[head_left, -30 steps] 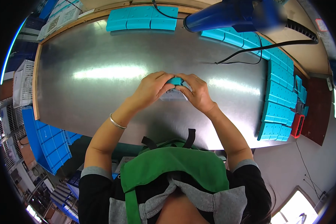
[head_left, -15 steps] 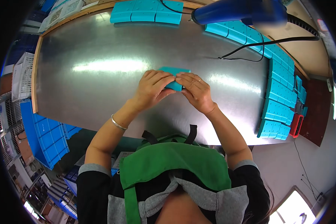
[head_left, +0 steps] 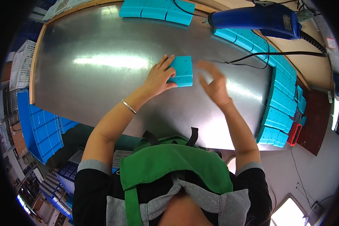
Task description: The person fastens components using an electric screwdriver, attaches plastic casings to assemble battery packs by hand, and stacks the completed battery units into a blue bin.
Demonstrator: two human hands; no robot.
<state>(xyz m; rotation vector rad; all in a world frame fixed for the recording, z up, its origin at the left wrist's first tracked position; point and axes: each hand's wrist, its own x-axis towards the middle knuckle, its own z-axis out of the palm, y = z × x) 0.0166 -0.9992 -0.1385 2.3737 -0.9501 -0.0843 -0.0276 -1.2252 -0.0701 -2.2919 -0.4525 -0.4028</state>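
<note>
A teal plastic block [head_left: 184, 69] with small holes in its top lies on the metal tabletop, in front of my body. My left hand [head_left: 161, 77] grips it by its left side, thumb at the near edge and fingers over the upper left. To the right of the block, my right hand [head_left: 213, 83] is lifted away from it and touches nothing. Its fingers are apart and somewhat blurred, with nothing in them.
Overhead at upper right hangs a blue power tool [head_left: 252, 20] with a black cable. Rows of teal blocks [head_left: 280, 94] line the table's right side, others [head_left: 154, 9] the far edge. A red object [head_left: 294, 133] is at right; blue crates [head_left: 45, 130] stand left.
My right hand has let go of the teal block and moved right. The block now lies flatter, its holed top showing, while my left hand stays on it.
</note>
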